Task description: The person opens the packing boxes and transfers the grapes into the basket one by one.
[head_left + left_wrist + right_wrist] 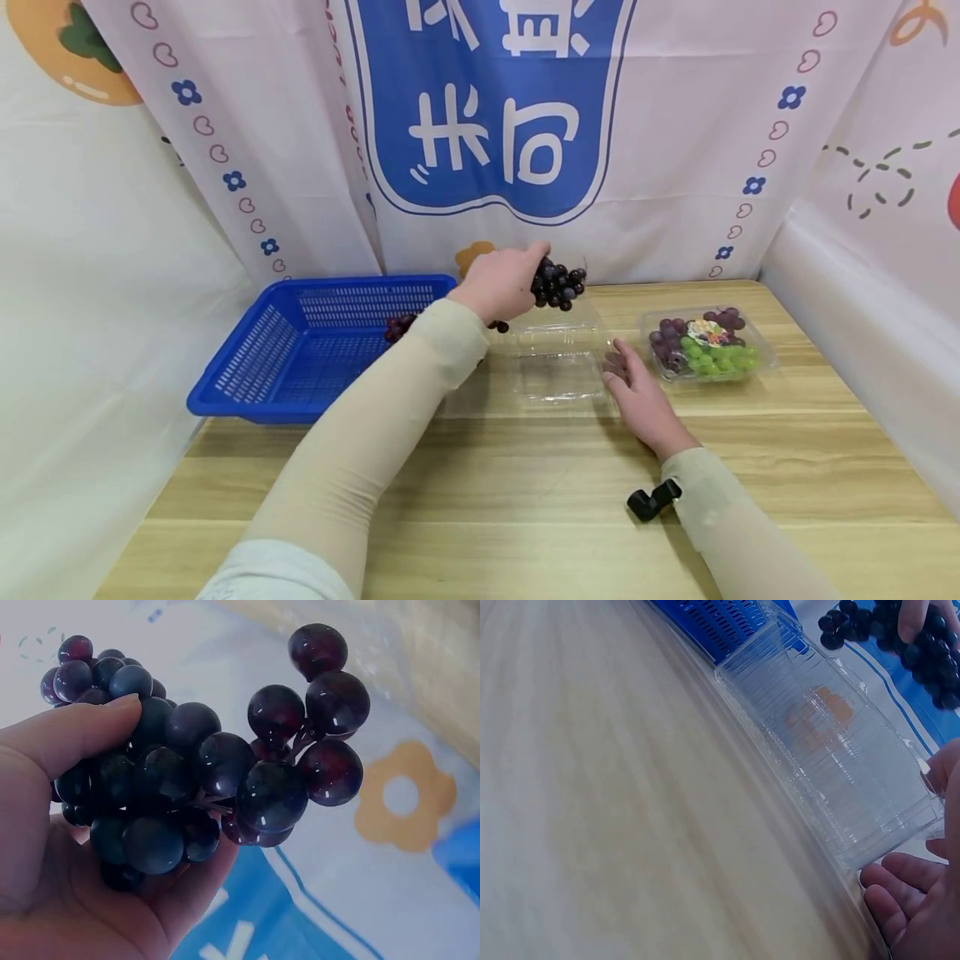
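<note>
My left hand holds a bunch of dark purple grapes in the air over the far part of a clear plastic box. In the left wrist view the thumb lies on top of the bunch, the fingers beneath it, and several redder grapes stick out to one side. The clear box stands on the wooden table with its lid side at the back. At the box's right end is my right hand, with loose fingers along the wall and fingertips near its bottom edge.
A blue slotted basket stands at the left, with red grapes at its right side, partly hidden by my left arm. On the right sits a closed clear box of purple and green grapes. A printed cloth hangs behind the table.
</note>
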